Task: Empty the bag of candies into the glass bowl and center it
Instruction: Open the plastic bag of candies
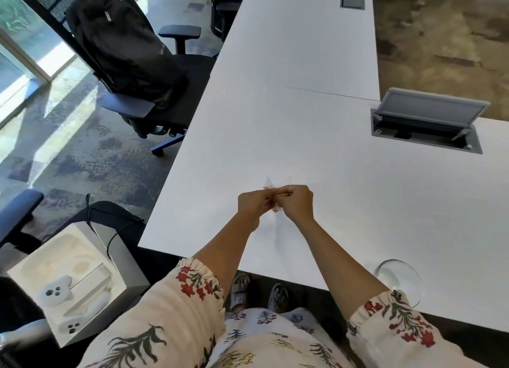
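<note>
Both hands meet over the table [289, 136], near its front edge. Left hand [252, 203] and right hand [298, 202] each pinch the top of the bag [271, 188], fingers curled & pressed tight on it, knuckles nearly touching. Bag is small, clear w/ pinkish-red bits showing; mostly hidden by the hands, contents too small to make out. Prob. very light, thin crinkly film, soft, a bit slick — a tear could go suddenly & scatter candies, so best hold close to the seam, thumbs & forefingers either side, and open it over the bowl, not over bare table. Bowl [399, 281] sits well apart from the hands, at front-right edge, partly behind the right sleeve [396, 326]; clear glass, so rigid, smooth, breakable, and close enough to the edge to be a risk — likely needs sliding inward w/ a hold on the rim or wall. Table is white, flat, smooth; candies would roll on it. Cable box [424, 130] w/ lid up at far right. Office chair [143, 72] w/ backpack at left, open white box [74, 290] w/ controllers lower left, patterned carpet around.
</note>
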`<state>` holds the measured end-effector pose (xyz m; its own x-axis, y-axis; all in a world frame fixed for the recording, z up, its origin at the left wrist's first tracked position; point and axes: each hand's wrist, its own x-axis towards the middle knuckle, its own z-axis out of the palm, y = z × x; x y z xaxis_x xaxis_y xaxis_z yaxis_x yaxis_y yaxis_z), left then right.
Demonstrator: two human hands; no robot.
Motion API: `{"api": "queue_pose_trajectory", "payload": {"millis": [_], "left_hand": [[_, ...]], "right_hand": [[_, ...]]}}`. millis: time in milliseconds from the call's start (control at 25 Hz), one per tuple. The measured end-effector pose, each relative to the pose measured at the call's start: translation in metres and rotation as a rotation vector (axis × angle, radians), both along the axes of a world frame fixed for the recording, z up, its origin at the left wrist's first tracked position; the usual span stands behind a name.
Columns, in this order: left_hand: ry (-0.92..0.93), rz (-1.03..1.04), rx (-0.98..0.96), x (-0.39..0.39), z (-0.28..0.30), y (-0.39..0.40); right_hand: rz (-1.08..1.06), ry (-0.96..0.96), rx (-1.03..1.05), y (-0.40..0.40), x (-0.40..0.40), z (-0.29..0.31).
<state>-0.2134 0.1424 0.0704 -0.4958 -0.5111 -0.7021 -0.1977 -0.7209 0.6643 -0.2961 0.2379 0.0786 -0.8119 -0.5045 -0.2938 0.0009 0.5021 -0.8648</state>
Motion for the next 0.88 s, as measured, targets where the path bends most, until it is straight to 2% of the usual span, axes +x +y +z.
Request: {"api": "queue_pose_trajectory", "payload": {"millis": [160, 320, 680, 880], "left_hand": [[0.043, 0.051, 0.076, 0.003, 0.005, 0.003], [0.036, 0.050, 0.059, 0.002, 0.007, 0.003], [-0.107, -0.021, -0.144, -0.006, 0.007, 0.009], [-0.197, -0.018, -0.231, -0.015, 0.011, 0.019]], "right_hand": [[0.024, -0.068, -0.011, 0.004, -0.006, 0.000], [0.002, -0.161, -0.052, 0.007, -0.011, -0.005], [-0.017, 0.008, 0.067, 0.002, -0.003, 0.001], [-0.044, 0.009, 0.119, -0.007, 0.008, 0.000]]}}
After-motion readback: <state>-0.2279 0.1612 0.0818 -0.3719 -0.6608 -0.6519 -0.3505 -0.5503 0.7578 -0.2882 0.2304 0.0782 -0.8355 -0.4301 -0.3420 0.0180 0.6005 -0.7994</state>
